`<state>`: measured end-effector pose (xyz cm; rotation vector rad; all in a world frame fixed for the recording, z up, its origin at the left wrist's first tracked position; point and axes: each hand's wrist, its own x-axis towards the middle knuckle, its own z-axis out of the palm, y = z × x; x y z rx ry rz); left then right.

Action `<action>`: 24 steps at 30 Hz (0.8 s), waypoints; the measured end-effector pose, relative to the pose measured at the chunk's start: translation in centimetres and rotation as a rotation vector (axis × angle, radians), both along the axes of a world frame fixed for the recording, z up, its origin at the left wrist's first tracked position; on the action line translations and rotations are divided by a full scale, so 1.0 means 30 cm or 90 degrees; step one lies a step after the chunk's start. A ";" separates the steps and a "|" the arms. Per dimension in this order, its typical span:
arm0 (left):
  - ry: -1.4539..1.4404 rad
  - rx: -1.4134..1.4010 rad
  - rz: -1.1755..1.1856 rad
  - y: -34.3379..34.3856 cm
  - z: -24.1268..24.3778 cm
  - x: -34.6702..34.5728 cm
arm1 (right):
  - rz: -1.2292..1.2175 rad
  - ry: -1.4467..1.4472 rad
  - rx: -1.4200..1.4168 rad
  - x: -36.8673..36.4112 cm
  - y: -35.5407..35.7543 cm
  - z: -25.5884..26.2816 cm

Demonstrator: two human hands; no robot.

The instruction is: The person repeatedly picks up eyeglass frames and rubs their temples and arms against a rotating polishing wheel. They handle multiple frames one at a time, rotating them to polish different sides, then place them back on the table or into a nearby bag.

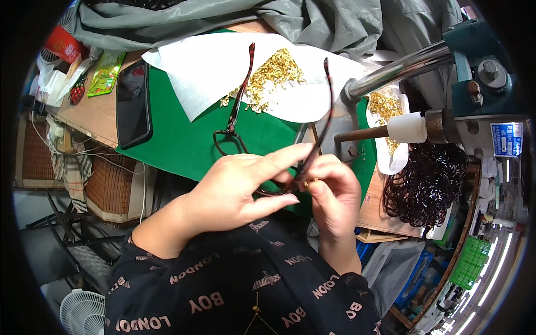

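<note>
My left hand (234,184) grips a dark tortoiseshell eyeglass frame (229,132) near one hinge, its two temples pointing away from me. Between thumb and fingertips, my right hand (335,188) pinches a small gold-coloured metal piece (310,182) against the corner of the frame by that hinge. My fingers hide part of the rims and the hinge. Beyond the hands, a heap of small gold-coloured metal pieces (274,79) lies on white paper (184,83), which rests on a green mat (176,134).
At right, a bench press with a steel column (402,69) and a rusty rod (362,134) reaches over the table. Near it are a white tray (393,165) with more gold pieces and a pile of dark eyeglass frames (427,188). A smartphone (133,104) lies at left. Grey cloth (234,25) covers the back.
</note>
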<state>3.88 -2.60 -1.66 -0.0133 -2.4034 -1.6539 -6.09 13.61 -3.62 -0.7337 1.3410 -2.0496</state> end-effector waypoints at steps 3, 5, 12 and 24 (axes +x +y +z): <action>0.030 0.005 -0.021 0.002 0.007 -0.016 | -0.029 0.022 0.030 0.016 -0.026 0.053; 0.038 0.033 -0.025 0.003 -0.006 -0.018 | -0.056 0.111 0.089 0.016 -0.021 0.086; -0.032 0.100 -0.110 -0.010 0.023 -0.024 | 0.016 0.188 0.115 -0.033 0.013 0.116; 0.147 -0.181 -0.063 -0.006 0.005 -0.056 | 0.007 0.074 0.206 -0.033 0.009 0.165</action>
